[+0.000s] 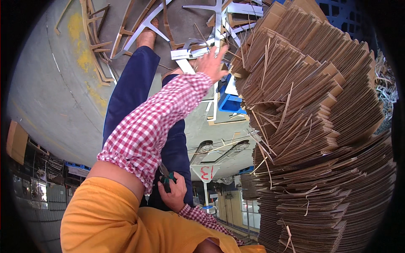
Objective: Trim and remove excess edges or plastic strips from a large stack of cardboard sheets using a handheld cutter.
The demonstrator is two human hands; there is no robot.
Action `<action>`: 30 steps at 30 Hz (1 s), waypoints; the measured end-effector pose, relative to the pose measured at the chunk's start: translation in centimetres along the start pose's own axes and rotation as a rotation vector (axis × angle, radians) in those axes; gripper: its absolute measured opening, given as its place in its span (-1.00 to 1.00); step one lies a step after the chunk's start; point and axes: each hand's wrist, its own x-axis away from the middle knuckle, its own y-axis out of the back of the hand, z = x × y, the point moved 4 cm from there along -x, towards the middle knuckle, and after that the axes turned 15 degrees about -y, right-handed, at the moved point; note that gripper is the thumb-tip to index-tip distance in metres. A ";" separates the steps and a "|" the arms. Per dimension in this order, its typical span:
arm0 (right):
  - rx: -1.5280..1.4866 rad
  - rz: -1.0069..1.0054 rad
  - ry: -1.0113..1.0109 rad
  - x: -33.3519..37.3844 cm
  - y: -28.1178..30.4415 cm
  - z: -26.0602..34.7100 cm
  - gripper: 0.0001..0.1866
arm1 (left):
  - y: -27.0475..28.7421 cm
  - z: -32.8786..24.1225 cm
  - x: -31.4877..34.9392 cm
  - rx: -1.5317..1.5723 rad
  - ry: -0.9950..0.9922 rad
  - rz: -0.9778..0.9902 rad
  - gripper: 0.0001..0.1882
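Note:
My left arm, in a red-and-white checked sleeve, stretches forward and to the right. At its end my left hand (213,65) is open, fingers apart, beside the near-left edge of a tall stack of brown corrugated cardboard sheets (295,92). Whether its fingertips touch the stack I cannot tell. White cardboard offcuts (180,54) lie just left of that hand. Close to my body, my right hand (174,193) is closed around green-handled pliers (168,178), whose metal jaws point away from me; part of the tool is hidden by the fingers.
Branching cardboard scraps (145,27) litter the floor around my feet. A blue plastic crate (230,103) stands against the stack. Loose thin strips (265,160) hang from the stack's side. A blue pallet (337,12) is at the far right, and yellow paint marks the grey floor (55,105).

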 end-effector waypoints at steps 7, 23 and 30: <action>-0.053 0.020 -0.009 0.0 0.2 0.3 -0.76 | -3.1 -2.3 -3.1 -0.210 -0.234 0.414 -0.62; -0.040 0.014 0.003 0.2 -0.1 -0.1 -0.77 | -2.3 3.8 -7.1 0.063 -0.016 0.370 -0.63; -0.022 0.024 -0.016 0.1 0.0 -0.7 -0.76 | -3.3 5.2 -1.4 0.300 -0.023 0.069 -0.60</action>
